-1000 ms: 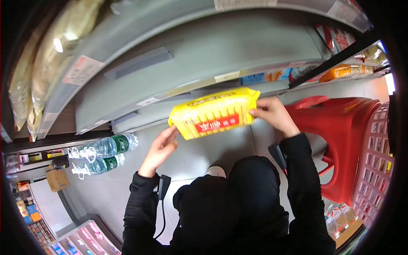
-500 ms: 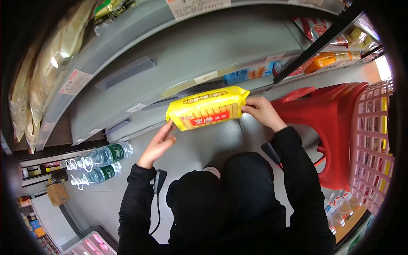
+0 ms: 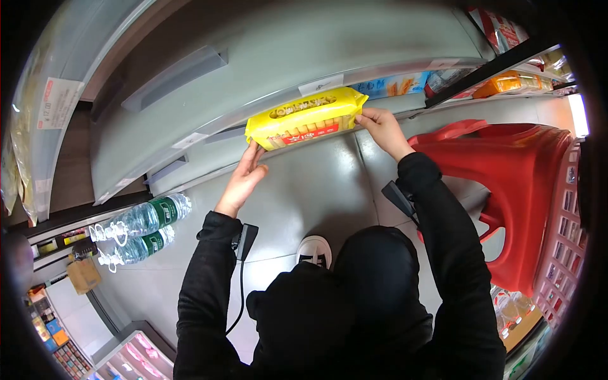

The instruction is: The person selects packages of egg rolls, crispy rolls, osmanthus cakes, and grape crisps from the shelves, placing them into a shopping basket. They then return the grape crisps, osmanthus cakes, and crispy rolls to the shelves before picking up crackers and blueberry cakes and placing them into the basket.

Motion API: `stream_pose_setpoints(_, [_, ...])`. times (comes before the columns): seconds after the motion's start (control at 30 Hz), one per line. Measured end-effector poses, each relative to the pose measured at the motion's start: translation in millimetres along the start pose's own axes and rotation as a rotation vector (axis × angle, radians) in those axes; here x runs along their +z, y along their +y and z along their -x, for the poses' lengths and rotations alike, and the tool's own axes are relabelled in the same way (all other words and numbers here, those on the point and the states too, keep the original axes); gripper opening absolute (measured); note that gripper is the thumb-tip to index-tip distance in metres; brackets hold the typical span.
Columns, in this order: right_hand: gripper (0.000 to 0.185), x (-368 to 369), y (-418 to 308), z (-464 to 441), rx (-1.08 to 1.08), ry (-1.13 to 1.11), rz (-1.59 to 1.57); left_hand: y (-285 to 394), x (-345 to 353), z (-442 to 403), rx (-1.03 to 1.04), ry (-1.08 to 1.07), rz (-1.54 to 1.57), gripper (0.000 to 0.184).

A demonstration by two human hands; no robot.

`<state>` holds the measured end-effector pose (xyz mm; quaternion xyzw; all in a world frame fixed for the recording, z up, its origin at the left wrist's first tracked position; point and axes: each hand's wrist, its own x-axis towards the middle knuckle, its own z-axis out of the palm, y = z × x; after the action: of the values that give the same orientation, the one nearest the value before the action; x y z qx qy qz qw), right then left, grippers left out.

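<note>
A yellow biscuit package [image 3: 307, 119] with a red label is held level between my two hands, in front of the edge of the lower shelf [image 3: 253, 101]. My left hand [image 3: 242, 178] supports its left end, fingertips under the corner and thumb apart. At the right end, my right hand [image 3: 384, 132] pinches the wrapper between thumb and fingers. Just behind the package, a blue snack pack [image 3: 392, 85] lies on a shelf at the bottom.
Two large water bottles [image 3: 142, 221] lie on the floor at the left. On the right are a red plastic stool [image 3: 519, 190] and a pink basket [image 3: 563, 247]. Price tags line the shelf edges. A cardboard box [image 3: 83, 275] is at the far left.
Both hands have carried the yellow package upward in view, closer to the shelf edge, and its top now faces me more. The camera view has shifted too.
</note>
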<state>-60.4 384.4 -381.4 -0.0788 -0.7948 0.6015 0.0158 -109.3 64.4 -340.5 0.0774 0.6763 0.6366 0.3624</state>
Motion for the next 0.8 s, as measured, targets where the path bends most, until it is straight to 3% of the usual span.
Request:
stream_pose_setpoints(0.43, [0.02,13.8,9.8,3.3,-0.01,0.055,-0.018,-27.3,-2.6,-10.8,-0.001,0.015,0.045,0.069])
stream_pose_setpoints(0.8, [0.016,17.1,18.8,1.0,0.02,0.035,-0.015,-33.5,-4.4,-8.4,-0.028,0.161,-0.407,0.066])
